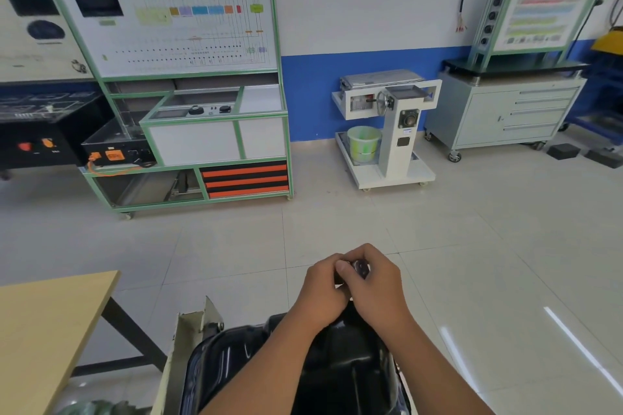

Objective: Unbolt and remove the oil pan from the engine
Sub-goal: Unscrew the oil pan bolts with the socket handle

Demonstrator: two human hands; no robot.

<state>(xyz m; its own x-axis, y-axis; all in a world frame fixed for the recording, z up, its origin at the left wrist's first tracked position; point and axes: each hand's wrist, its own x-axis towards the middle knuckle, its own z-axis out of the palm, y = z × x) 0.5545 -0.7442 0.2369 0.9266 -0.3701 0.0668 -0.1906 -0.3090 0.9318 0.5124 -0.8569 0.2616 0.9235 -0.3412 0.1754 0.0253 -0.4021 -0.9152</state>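
Observation:
A glossy black oil pan [232, 357] fills the bottom centre, mounted on the engine with its underside facing up. Both hands meet above its far edge. My left hand [323, 293] and my right hand [377, 283] both curl around a small metal tool [361, 268], whose dark round head shows between the fingers. The tool's lower part is hidden behind the hands. A bolt [219, 326] sits on the pan's left flange beside a torn grey bracket [188, 333].
A wooden table [43, 330] stands at lower left with black legs. Pale floor tiles stretch ahead. Against the far wall stand a green-framed training panel [175, 77], a white engine stand [391, 131] with a green bucket, and a grey drawer cabinet [505, 111].

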